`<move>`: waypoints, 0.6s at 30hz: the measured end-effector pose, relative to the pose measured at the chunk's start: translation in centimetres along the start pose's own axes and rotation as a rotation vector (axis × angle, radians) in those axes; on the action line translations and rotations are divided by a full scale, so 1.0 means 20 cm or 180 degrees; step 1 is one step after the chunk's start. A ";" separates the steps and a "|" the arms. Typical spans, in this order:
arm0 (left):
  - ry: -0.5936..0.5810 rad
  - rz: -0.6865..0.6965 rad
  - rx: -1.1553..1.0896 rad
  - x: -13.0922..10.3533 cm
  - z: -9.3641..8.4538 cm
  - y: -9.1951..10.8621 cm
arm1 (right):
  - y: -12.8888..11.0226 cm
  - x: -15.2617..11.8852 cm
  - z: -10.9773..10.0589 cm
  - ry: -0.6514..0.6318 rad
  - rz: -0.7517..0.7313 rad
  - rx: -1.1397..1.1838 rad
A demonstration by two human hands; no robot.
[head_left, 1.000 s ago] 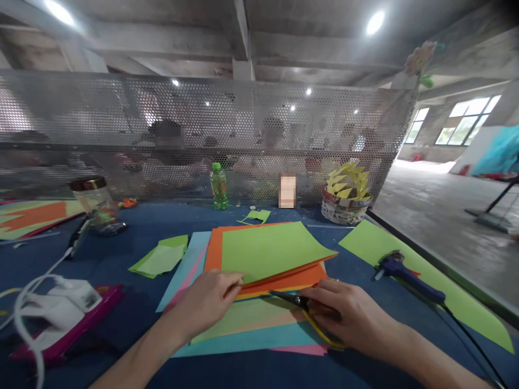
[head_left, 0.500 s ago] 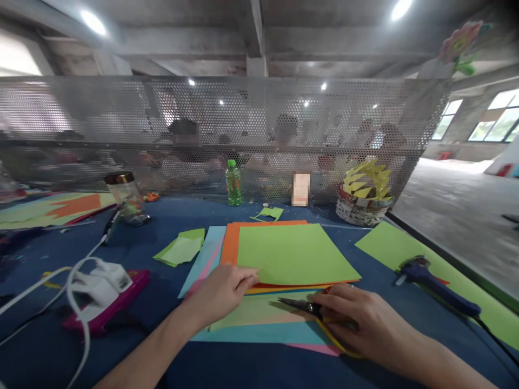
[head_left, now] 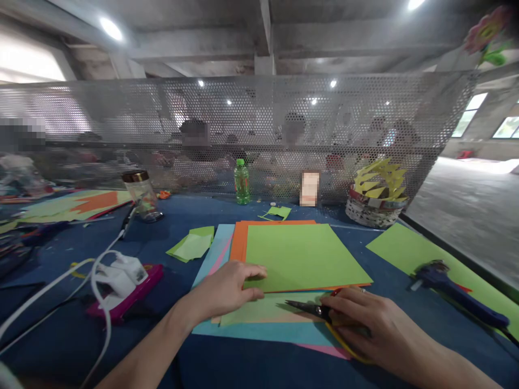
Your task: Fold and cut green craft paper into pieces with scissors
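A stack of coloured paper sheets lies in front of me, with a bright green sheet [head_left: 300,254] on top and an orange sheet [head_left: 239,243] under it. At the stack's near left corner is my left hand [head_left: 233,283], its thumb and fingers apart and nothing held between them. My right hand [head_left: 365,319] is wrapped round a pair of scissors [head_left: 310,308], the dark blades together and pointing left over pale green paper. Blue paper [head_left: 267,332] sticks out below, with a strip of pink. Part of the scissor handles is hidden by my fingers.
A glue gun [head_left: 458,292] rests on green paper [head_left: 393,246] at right. Left are a pink power strip [head_left: 121,302] with white plugs and cables, and a jar [head_left: 144,200]. Behind stand a green bottle [head_left: 242,183], a basket [head_left: 375,208] and a perforated metal screen [head_left: 154,119].
My left thumb and fingers have parted from a pinch at the green sheet's near left corner. My right hand still holds the scissors. The whole view has shifted slightly.
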State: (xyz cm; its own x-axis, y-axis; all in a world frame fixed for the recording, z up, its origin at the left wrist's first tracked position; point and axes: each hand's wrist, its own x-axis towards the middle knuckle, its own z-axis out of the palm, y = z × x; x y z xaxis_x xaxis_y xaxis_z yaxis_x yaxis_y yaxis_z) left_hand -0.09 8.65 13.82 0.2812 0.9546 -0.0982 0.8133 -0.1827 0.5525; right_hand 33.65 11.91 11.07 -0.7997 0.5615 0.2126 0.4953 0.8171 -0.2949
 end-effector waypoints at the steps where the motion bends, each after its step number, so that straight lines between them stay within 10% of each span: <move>1: -0.0027 0.0010 0.0008 0.00 0.00 -0.01 | 0.00 0.00 0.00 -0.0006 -0.0010 -0.0004; 18: 0.0202 0.0121 0.0139 -0.03 -0.08 -0.02 | 0.03 -0.01 0.04 0.0071 -0.0030 0.0007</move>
State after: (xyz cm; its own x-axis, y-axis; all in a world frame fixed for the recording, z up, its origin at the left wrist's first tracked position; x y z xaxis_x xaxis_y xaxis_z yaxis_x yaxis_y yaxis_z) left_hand -1.31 8.46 14.94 0.2807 0.9595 -0.0245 0.8244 -0.2279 0.5182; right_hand 33.85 12.24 10.15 -0.7965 0.5566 0.2362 0.4870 0.8221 -0.2950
